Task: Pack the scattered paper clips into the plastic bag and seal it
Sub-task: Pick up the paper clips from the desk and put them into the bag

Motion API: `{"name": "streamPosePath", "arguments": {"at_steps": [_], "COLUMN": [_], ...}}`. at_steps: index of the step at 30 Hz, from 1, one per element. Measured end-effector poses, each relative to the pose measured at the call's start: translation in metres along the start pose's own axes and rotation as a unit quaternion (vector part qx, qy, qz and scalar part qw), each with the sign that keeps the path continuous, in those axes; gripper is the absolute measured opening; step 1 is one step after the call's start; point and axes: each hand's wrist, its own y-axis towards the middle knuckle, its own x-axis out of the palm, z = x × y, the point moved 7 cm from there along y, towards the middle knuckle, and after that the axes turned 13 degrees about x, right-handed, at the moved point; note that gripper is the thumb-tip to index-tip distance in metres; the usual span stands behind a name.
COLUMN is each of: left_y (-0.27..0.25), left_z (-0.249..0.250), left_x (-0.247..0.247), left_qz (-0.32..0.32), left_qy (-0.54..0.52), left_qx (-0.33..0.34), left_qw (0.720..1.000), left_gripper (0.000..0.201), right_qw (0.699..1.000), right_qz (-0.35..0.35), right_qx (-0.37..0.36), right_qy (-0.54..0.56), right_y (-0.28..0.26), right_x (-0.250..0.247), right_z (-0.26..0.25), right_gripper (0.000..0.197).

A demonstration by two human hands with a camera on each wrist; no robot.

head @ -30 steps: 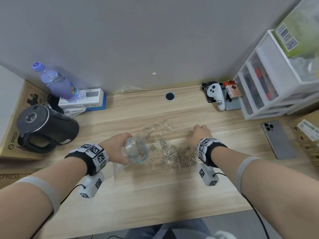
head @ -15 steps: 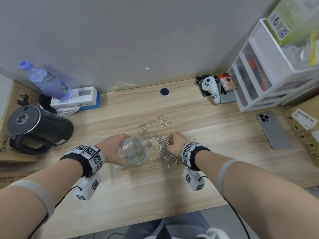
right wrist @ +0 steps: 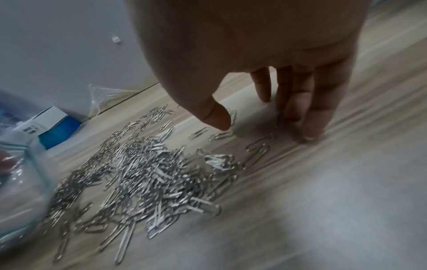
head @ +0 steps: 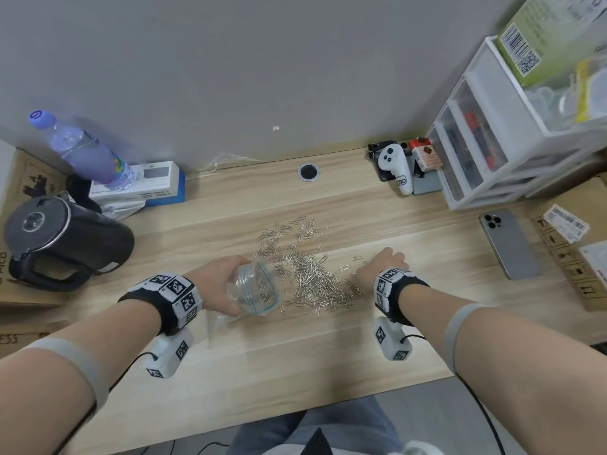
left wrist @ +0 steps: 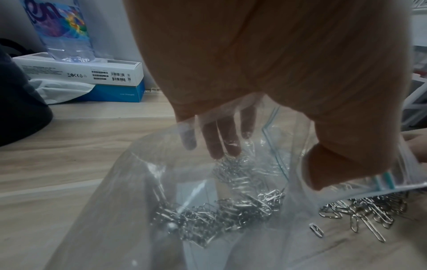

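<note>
A pile of silver paper clips (head: 315, 280) lies scattered mid-table; it is also large in the right wrist view (right wrist: 143, 168). My left hand (head: 215, 282) grips a clear zip plastic bag (head: 254, 290) at its rim, its mouth held open toward the pile. In the left wrist view the thumb (left wrist: 335, 164) pinches the blue-striped rim of the bag (left wrist: 150, 182), and several clips (left wrist: 219, 215) lie inside. My right hand (head: 386, 261) rests at the pile's right edge, holding nothing. Its straight fingers (right wrist: 316, 109) touch the table.
A black kettle (head: 62, 238), a water bottle (head: 85, 152) and small boxes (head: 147, 183) stand at the left. A controller (head: 395, 169), white drawer unit (head: 492, 159), phone (head: 509, 243) and cardboard box (head: 578, 244) are at the right.
My right hand swept left into the pile toward the bag's mouth, then drew back to the pile's right edge. The left hand kept the bag open in place.
</note>
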Motion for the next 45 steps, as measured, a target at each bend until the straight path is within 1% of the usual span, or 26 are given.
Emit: {"name": "streamPosePath", "arguments": {"at_steps": [2, 3, 5, 8, 10, 12, 13, 16, 17, 18, 20, 21, 22, 23, 26, 27, 29, 30, 32, 34, 36, 37, 39, 41, 43, 45], "left_y": [-0.001, -0.002, -0.004, -0.009, -0.012, -0.014, -0.016, -0.020, -0.022, -0.023, -0.026, -0.027, -0.028, -0.030, -0.032, -0.032, -0.030, -0.029, -0.026, -0.024, -0.022, -0.021, -0.021, -0.021, -0.022, -0.023], "left_z": [-0.002, -0.003, -0.003, -0.003, -0.004, -0.005, -0.005, -0.007, -0.007, -0.008, -0.009, -0.010, -0.010, -0.011, -0.012, -0.011, -0.007, -0.005, -0.002, -0.001, -0.002, -0.002, -0.002, -0.002, -0.003, -0.003], "left_x": [0.003, 0.004, 0.005, 0.006, 0.005, 0.005, 0.005, 0.004, 0.004, 0.004, 0.005, 0.006, 0.007, 0.008, 0.011, 0.011, 0.011, 0.010, 0.011, 0.012, 0.015, 0.016, 0.016, 0.017, 0.018, 0.018], "left_qz": [-0.003, -0.004, -0.004, 0.000, 0.003, 0.003, 0.004, 0.012, 0.015, 0.017, 0.017, 0.017, 0.017, 0.015, 0.005, 0.002, -0.003, -0.004, -0.007, -0.018, -0.035, -0.042, -0.046, -0.043, -0.042, -0.039], "left_qy": [0.011, 0.014, 0.012, 0.005, 0.004, 0.008, 0.008, 0.007, 0.006, 0.006, 0.005, 0.004, 0.002, 0.002, 0.006, 0.008, 0.009, 0.010, 0.013, 0.018, 0.026, 0.028, 0.026, 0.026, 0.026, 0.028], "left_qx": [-0.002, -0.004, -0.002, 0.000, -0.002, -0.005, -0.007, -0.012, -0.012, -0.013, -0.016, -0.017, -0.018, -0.021, -0.023, -0.025, -0.023, -0.021, -0.022, -0.027, -0.034, -0.035, -0.037, -0.037, -0.037, -0.033], "left_qw": [1.000, 1.000, 1.000, 1.000, 1.000, 1.000, 1.000, 1.000, 1.000, 1.000, 1.000, 1.000, 1.000, 1.000, 1.000, 1.000, 1.000, 1.000, 1.000, 0.999, 0.999, 0.998, 0.998, 0.998, 0.998, 0.998], "left_gripper": [0.093, 0.095, 0.095, 0.099, 0.101, 0.102, 0.102, 0.092, 0.090, 0.091, 0.095, 0.096, 0.094, 0.093, 0.093, 0.095, 0.095, 0.093, 0.093, 0.096, 0.091, 0.086, 0.079, 0.079, 0.078, 0.071], "right_qw": [0.999, 0.998, 0.994, 0.982, 0.972, 0.971, 0.973, 0.984, 0.986, 0.988, 0.990, 0.990, 0.988, 0.985, 0.966, 0.962, 0.961, 0.964, 0.974, 0.985, 0.990, 0.990, 0.986, 0.979, 0.982, 0.982], "right_qz": [-0.014, -0.018, -0.034, -0.070, -0.090, -0.086, -0.071, -0.002, 0.010, 0.015, 0.019, 0.015, 0.009, -0.003, -0.085, -0.104, -0.105, -0.095, -0.082, -0.078, -0.083, -0.083, -0.087, -0.109, -0.131, -0.131], "right_qx": [-0.030, -0.049, -0.096, -0.175, -0.214, -0.221, -0.216, -0.173, -0.159, -0.149, -0.140, -0.143, -0.154, -0.173, -0.244, -0.253, -0.246, -0.235, -0.198, -0.150, -0.116, -0.112, -0.119, -0.130, -0.112, -0.128], "right_qy": [0.029, 0.038, 0.038, 0.021, 0.025, 0.038, 0.044, 0.048, 0.045, 0.035, -0.001, -0.010, -0.012, -0.012, 0.008, 0.023, 0.064, 0.082, 0.078, 0.037, -0.016, -0.036, -0.082, -0.113, -0.071, -0.044], "right_y": [-0.008, -0.014, -0.027, -0.048, -0.056, -0.054, -0.051, -0.034, -0.030, -0.025, -0.017, -0.016, -0.017, -0.018, -0.031, -0.035, -0.036, -0.033, -0.022, -0.009, -0.003, -0.001, -0.002, -0.017, -0.028, -0.036], "right_x": [0.009, 0.012, 0.021, 0.035, 0.040, 0.035, 0.029, 0.006, 0.002, 0.000, 0.001, 0.002, 0.004, 0.007, 0.021, 0.022, 0.012, 0.002, -0.016, -0.025, -0.025, -0.023, -0.016, -0.009, -0.003, 0.007], "right_z": [-0.012, -0.020, -0.037, -0.060, -0.069, -0.067, -0.063, -0.046, -0.040, -0.037, -0.034, -0.035, -0.037, -0.040, -0.050, -0.052, -0.049, -0.046, -0.035, -0.017, 0.001, 0.006, 0.011, 0.009, 0.004, -0.010], "right_gripper": [0.066, 0.066, 0.063, 0.064, 0.057, 0.053, 0.054, 0.056, 0.058, 0.064, 0.089, 0.096, 0.093, 0.085, 0.048, 0.040, 0.032, 0.029, 0.026, 0.020, 0.017, 0.014, 0.028, 0.026, 0.024, 0.025]}}
